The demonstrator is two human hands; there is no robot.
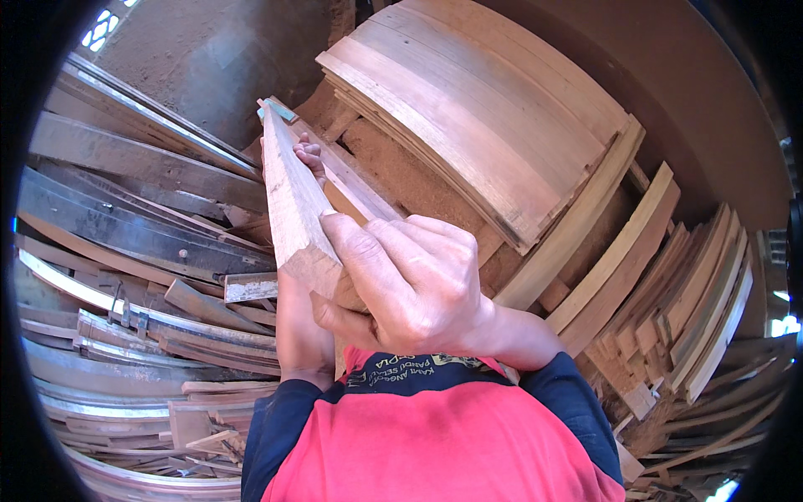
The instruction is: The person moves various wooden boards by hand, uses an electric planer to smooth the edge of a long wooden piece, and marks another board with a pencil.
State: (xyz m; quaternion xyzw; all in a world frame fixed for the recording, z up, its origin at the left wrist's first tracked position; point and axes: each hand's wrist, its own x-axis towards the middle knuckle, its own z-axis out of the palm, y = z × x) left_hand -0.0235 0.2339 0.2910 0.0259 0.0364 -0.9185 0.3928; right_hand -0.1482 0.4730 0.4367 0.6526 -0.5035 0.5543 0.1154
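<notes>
A long, pale wooden beam (293, 188) with a squared end is raised in front of my chest and points away from me. My right hand (410, 272) pinches its near end, the forefinger along the edge and the thumb below. Farther along, my left hand (309, 157) supports the beam from beneath, its fingers curled round the right side. Most of that hand and its wrist are hidden behind the wood. Close to the beam's far tip, a small light-blue-green piece (280, 109) shows; I cannot tell whether they touch.
A stack of wide planks (477, 109) lies ahead to the right, above sawdust (401, 171). More cut boards (669, 305) are stacked at my right. Many long, weathered planks (125, 222) crowd the left side. A brown wall or panel (694, 109) rises at the far right.
</notes>
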